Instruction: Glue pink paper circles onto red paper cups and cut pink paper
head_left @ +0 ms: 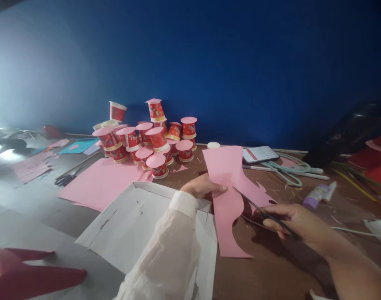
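Observation:
A pink paper sheet [225, 208] with curved cut edges hangs over the brown table. My left hand [203, 185] pinches its left edge, thumb on top. On the right, my right hand [287, 221] is closed around dark scissors [256, 207], whose blades point up and left and meet the paper near its middle. A curved flap of the pink paper lies to the right of the blades. Under my left sleeve lies a white cardboard piece [124, 225] with dark marks.
Red paper cups [156, 137] topped with pink discs stand stacked at the back. Pink sheets [99, 183] and other scissors [65, 178] lie left. Behind the paper are a phone [261, 154] and a cable [289, 183]; a purple glue stick [315, 197] lies right.

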`<state>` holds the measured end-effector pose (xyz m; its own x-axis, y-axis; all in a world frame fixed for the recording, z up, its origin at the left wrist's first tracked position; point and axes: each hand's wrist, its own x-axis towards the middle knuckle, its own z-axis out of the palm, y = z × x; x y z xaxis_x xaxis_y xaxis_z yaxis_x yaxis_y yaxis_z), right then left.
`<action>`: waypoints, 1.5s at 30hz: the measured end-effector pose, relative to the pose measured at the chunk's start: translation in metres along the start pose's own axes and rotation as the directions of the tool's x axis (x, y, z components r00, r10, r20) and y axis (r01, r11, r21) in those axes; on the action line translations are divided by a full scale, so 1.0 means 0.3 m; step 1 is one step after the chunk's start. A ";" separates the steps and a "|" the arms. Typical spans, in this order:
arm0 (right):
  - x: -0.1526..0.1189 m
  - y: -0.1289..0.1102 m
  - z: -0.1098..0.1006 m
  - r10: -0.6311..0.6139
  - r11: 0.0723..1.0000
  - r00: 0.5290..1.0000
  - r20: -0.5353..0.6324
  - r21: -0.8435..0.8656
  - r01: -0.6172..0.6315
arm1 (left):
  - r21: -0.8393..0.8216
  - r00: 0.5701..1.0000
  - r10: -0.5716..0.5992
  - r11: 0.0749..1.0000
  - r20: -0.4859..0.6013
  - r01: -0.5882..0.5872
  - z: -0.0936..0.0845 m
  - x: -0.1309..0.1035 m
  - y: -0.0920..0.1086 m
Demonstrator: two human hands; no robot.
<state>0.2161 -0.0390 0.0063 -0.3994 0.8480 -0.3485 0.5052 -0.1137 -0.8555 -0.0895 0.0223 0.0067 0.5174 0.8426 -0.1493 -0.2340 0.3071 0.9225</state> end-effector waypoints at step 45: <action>0.021 0.011 0.018 -0.027 0.992 0.949 -0.315 0.107 0.064 | -0.127 0.997 0.004 0.992 -0.075 -0.013 0.037 0.002 -0.002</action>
<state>0.2112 -0.0369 -0.0008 -0.1516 0.9706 -0.1869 0.3943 -0.1140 -0.9119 -0.0800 0.0177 0.0100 0.4535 0.8744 -0.1723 -0.3436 0.3499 0.8715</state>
